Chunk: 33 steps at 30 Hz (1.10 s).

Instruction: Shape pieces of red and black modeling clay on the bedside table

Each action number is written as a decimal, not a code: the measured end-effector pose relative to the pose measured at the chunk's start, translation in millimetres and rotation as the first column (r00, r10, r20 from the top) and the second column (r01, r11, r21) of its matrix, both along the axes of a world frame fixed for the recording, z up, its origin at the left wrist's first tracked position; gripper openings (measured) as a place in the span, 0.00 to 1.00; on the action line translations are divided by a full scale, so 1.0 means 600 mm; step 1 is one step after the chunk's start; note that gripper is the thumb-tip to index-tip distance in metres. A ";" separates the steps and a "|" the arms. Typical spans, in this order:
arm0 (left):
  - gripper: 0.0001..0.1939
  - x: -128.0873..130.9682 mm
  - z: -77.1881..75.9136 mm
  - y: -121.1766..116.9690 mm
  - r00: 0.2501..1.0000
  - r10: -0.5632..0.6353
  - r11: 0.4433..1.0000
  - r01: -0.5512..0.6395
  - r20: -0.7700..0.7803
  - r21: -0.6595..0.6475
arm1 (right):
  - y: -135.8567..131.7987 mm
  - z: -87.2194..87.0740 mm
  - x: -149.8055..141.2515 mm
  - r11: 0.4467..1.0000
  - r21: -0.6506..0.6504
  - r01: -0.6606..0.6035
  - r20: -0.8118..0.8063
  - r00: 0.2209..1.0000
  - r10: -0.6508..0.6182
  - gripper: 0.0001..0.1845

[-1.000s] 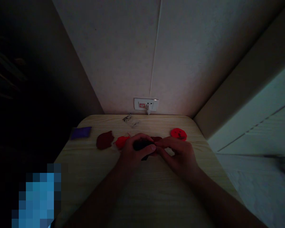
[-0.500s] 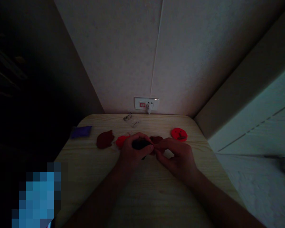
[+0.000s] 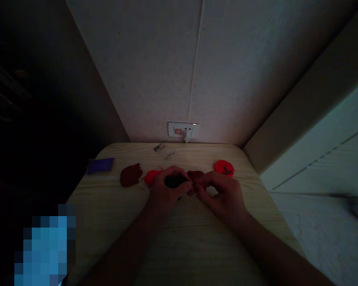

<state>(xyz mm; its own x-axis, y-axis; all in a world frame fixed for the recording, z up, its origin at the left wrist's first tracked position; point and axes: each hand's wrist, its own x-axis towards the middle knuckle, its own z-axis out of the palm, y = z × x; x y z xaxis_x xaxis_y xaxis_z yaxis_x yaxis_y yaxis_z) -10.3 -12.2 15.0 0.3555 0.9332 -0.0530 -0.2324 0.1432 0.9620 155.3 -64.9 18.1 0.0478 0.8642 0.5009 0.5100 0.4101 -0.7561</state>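
My left hand (image 3: pixel 164 194) is curled around a black lump of modelling clay (image 3: pixel 174 181) above the table, its thumb and index fingertip closed together. Close beside that fingertip, my right hand (image 3: pixel 225 195) pinches with thumb and index finger. A tiny dark bit seems to sit in the pinch, but it is too small and dim to make out. Behind the hands lie a red clay lump (image 3: pixel 150 178), partly covered by the left hand, and a dark brown clay piece (image 3: pixel 196 174). To the right is a flat red clay disc (image 3: pixel 223 168) with small dark pieces on it.
A larger brown clay piece (image 3: pixel 130 175) and a purple packet (image 3: pixel 100 166) lie on the left of the wooden table (image 3: pixel 197 246). A clear wrapper (image 3: pixel 167 152) rests near the back edge. A wall socket (image 3: pixel 183 130) with a plug sits just above.
The right fingertips have drawn slightly away from the left thumb, and a small dark spot now shows between the hands. The left hand keeps its hold on the black clay.
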 end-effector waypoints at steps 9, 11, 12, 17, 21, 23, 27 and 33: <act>0.13 -0.014 0.033 -0.008 0.909 -0.156 0.962 0.230 0.387 -0.151 | 0.007 -0.011 0.016 0.989 -0.100 0.113 -0.067 0.991 -0.120 0.03; 0.12 -0.019 0.035 -0.002 0.898 -0.046 0.965 0.153 0.438 -0.212 | 0.010 -0.011 0.020 0.987 -0.072 0.147 -0.081 0.985 -0.153 0.05; 0.12 -0.022 0.035 0.002 0.894 0.022 0.965 0.099 0.447 -0.244 | 0.012 -0.012 0.023 0.986 -0.060 0.156 -0.080 0.984 -0.161 0.07; 0.10 -0.031 0.036 0.028 0.884 0.246 0.948 -0.134 0.397 -0.288 | 0.024 -0.020 0.035 0.983 -0.038 0.178 -0.087 0.980 -0.181 0.11; 0.12 -0.033 0.043 0.041 0.879 0.350 0.925 -0.271 0.323 -0.266 | 0.033 -0.031 0.036 0.975 -0.122 0.189 -0.194 0.958 -0.210 0.13; 0.14 -0.033 0.047 0.046 0.882 0.403 0.904 -0.343 0.244 -0.254 | 0.035 -0.033 0.032 0.971 -0.164 0.171 -0.258 0.943 -0.210 0.14; 0.17 -0.035 0.054 0.062 0.851 0.523 0.851 -0.517 0.053 -0.099 | 0.035 -0.031 0.022 0.973 -0.210 0.094 -0.370 0.914 -0.168 0.15; 0.16 -0.048 0.046 0.125 0.739 0.576 0.799 -0.417 -0.350 0.434 | 0.041 -0.042 0.023 0.970 -0.232 0.079 -0.354 0.921 -0.160 0.16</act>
<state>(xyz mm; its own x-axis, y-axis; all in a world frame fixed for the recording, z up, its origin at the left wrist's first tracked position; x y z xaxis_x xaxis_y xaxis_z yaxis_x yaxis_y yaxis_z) -39.0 62.6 42.3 -0.1545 0.9592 0.2367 0.2774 -0.1878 0.9422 169.4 -40.5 -6.9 0.3033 0.9231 0.2365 0.2146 0.1757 -0.9608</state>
